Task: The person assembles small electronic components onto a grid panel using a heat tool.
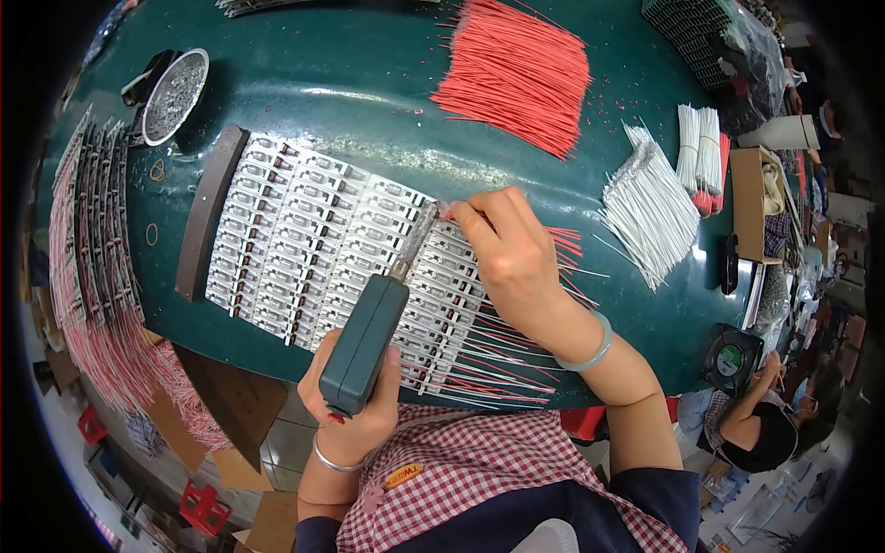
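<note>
Over the green counter (pixel 369 92), her left hand (pixel 355 419) is wrapped tight round a soldering iron (pixel 364 343), tip down on the rows of small switches (pixel 313 230). Her right hand (pixel 512 258) has its fingers (pixel 461 214) pinched on a red wire (pixel 443 213), steadying it at the joint.

Left hand (pixel 355 405) fisted (firm grip); right hand (pixel 507 253) fingertips pinched, forearm extended.

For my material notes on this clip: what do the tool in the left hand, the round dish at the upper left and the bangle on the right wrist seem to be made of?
Tool: body looks like matte dark green plastic with a bare metal tip, probably a soldering iron. Dish: shiny silver rim suggests metal; its grey contents are too small to tell. Bangle: smooth, pale green and slightly translucent, so jade-like stone or glass; I cannot tell which.
</note>
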`<control>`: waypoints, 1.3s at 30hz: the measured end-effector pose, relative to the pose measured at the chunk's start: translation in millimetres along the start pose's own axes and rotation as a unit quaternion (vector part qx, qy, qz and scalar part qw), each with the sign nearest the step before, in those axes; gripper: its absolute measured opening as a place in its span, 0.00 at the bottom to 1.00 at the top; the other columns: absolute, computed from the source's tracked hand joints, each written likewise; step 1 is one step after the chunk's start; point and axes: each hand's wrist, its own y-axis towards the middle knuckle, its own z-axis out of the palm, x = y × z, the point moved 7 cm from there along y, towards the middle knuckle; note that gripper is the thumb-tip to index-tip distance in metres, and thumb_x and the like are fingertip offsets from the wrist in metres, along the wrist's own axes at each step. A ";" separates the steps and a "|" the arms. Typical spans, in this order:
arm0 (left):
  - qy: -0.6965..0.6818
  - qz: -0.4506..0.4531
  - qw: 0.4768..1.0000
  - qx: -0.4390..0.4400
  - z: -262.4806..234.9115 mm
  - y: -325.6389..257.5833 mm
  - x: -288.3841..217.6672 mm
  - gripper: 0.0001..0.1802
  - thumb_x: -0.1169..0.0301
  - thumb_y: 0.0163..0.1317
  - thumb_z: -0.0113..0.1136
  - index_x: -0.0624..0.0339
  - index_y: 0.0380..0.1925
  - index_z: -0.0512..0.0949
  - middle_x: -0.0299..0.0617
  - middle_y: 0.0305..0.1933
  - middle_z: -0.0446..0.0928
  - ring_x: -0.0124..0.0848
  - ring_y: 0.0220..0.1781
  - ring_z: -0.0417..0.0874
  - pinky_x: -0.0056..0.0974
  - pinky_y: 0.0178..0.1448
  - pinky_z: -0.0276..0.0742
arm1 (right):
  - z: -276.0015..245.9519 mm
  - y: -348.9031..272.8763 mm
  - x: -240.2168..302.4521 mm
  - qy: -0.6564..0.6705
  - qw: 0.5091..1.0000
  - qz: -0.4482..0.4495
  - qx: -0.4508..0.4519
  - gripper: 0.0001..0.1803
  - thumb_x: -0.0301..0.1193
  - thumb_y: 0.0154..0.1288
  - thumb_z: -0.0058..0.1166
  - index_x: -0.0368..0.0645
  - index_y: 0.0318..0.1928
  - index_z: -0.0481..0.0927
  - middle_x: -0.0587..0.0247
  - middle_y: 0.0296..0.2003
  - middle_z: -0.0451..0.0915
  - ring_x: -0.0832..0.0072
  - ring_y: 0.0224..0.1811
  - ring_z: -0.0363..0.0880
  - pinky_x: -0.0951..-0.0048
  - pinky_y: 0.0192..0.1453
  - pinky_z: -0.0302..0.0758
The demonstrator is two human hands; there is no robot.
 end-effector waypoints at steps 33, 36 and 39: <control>-0.141 -0.228 0.962 -0.045 -9.9 -27.7 33.8 0.16 0.76 0.58 0.75 0.68 0.46 0.84 0.43 0.43 0.87 0.30 0.38 0.86 0.35 0.49 0.82 | 2.0 -5.5 -1.4 0.007 1.000 -0.025 -0.010 0.20 0.19 0.49 0.59 0.29 0.46 0.82 0.55 0.39 0.76 0.62 0.41 0.77 0.66 0.38 0.78; -0.048 -0.140 0.989 -0.024 -6.4 -15.5 20.4 0.11 0.77 0.58 0.74 0.68 0.40 0.86 0.43 0.36 0.86 0.29 0.34 0.86 0.34 0.42 0.81 | 2.6 -5.4 -1.9 0.009 1.000 -0.026 -0.010 0.19 0.19 0.50 0.60 0.29 0.46 0.82 0.56 0.39 0.76 0.62 0.41 0.77 0.66 0.37 0.78; -0.068 -0.118 0.991 -0.014 -0.7 -9.5 19.9 0.10 0.79 0.57 0.73 0.69 0.39 0.85 0.43 0.33 0.85 0.29 0.30 0.85 0.33 0.36 0.79 | 2.1 -4.7 -2.0 0.007 0.999 -0.028 -0.014 0.19 0.20 0.51 0.60 0.29 0.46 0.82 0.56 0.38 0.76 0.62 0.40 0.76 0.67 0.37 0.78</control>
